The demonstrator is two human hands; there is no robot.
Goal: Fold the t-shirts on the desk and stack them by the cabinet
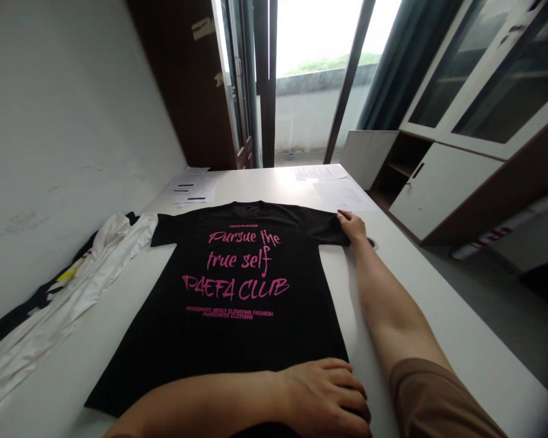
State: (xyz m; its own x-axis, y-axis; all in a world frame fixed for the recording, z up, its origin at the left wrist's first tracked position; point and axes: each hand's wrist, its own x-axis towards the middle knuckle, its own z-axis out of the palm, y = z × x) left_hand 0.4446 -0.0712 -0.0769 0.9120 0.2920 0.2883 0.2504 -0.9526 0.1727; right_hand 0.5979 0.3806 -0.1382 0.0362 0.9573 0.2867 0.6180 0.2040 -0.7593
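Note:
A black T-shirt (237, 340) with pink lettering lies spread flat, its collar toward the window. My right hand (352, 225) is closed on the cuff of the right-side sleeve, fingers at its outer corner. Across the lower part of the shirt reaches my left arm. My left hand (324, 398) rests at the lower right side edge with its fingers curled over the fabric; its thumb is hidden. The arm covers part of the hem.
The white table (438, 340) carries the shirt. White garments (73, 310) and dark cloth lie along the wall at left. Printed papers (194, 185) are at the far left, and more sheets (333, 185) at the far right. Cabinets (442, 182) stand beyond the right edge.

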